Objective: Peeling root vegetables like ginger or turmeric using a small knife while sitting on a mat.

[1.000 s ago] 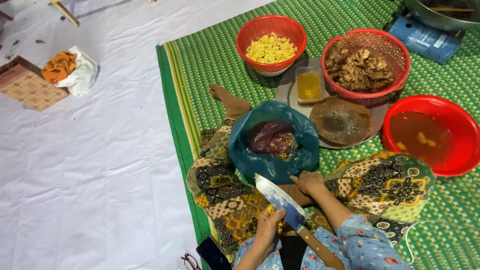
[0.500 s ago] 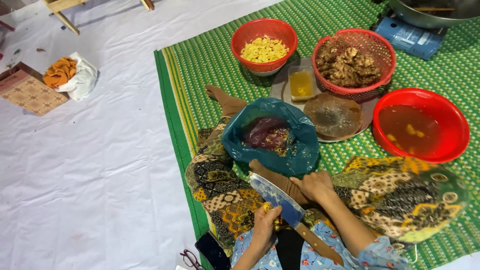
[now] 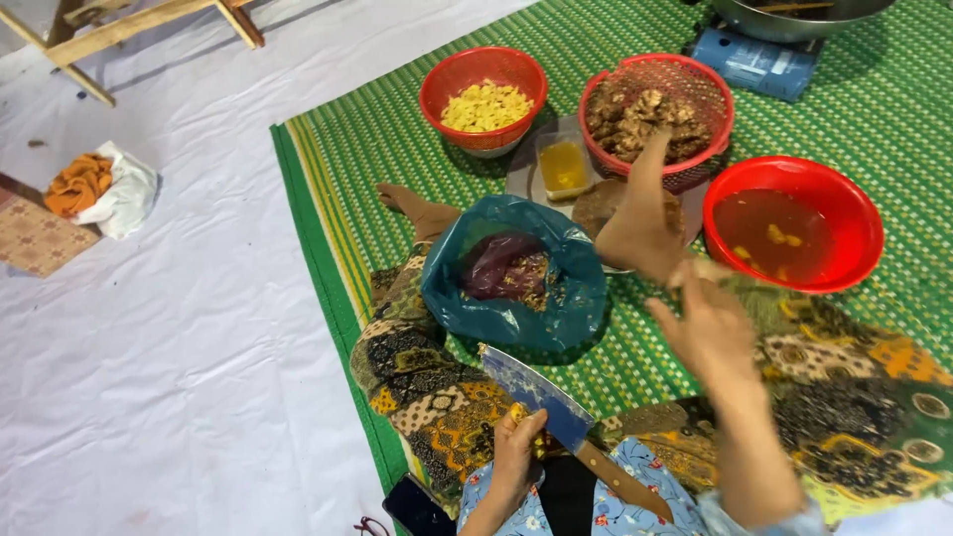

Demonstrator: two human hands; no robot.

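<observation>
Green woven mat point(image 3: 417, 139) on white sheet point(image 3: 179, 328) — wooden frame point(image 3: 129, 30) beyond.

Left hand point(image 3: 516, 452): low centre of frame, forearm entering from the bottom edge, fingers curled, thumb side up, resting close to the body. Grip looks closed, but I can't tell from this angle whether it's actually clamping anything.

Right hand point(image 3: 710, 323): right of centre, raised, forearm rising from the lower right, wrist cocked back. Fingers point(image 3: 685, 283) spread and loosely bent, palm open, holding nothing. Motion blur softens the fingertips.
</observation>
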